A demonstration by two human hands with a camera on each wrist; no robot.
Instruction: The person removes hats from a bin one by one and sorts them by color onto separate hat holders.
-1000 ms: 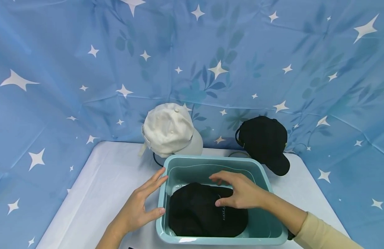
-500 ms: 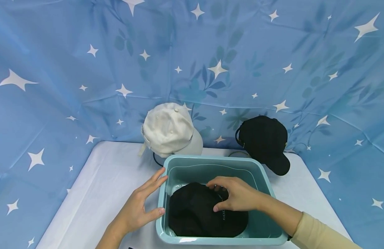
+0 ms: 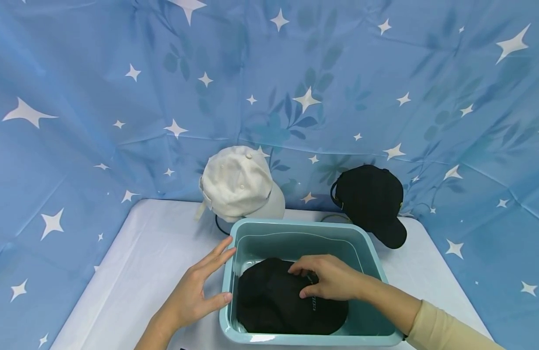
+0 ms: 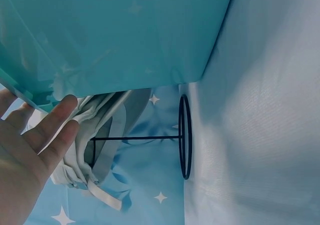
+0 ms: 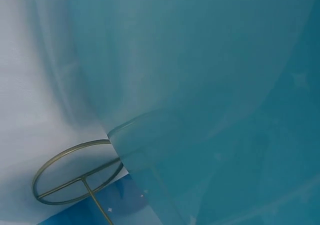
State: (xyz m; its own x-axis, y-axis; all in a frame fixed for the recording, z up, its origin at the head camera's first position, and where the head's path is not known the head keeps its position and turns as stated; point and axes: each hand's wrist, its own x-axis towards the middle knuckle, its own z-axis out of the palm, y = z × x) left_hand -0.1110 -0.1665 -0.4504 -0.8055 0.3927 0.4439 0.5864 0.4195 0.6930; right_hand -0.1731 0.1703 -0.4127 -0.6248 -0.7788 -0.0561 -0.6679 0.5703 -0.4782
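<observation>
A black cap (image 3: 291, 301) with pale lettering lies inside a teal plastic basin (image 3: 295, 339) on the table. Over the cap's lettered side is my right hand (image 3: 332, 277), its fingers bent and its thumb apart, with black cloth visible between them. Whether its fingertips touch the cap is hard to tell. My left hand (image 3: 195, 291) is at the basin's left rim, fingers spread, fingertips at the edge. In the left wrist view, the left hand's fingers reach the basin's rim. The right hand does not show in the right wrist view.
Behind the basin, a white cap (image 3: 236, 182) hangs on a black wire stand (image 4: 185, 137). Another black cap (image 3: 370, 199) is at the back right; a brass-coloured ring base (image 5: 70, 147) stands by the basin. A blue starry curtain (image 3: 269, 73) surrounds the white-covered table (image 3: 151, 243).
My right hand has lowered slightly and moved left over the cap, its fingertips coming nearer the cloth. The left hand and the basin stay in place.
</observation>
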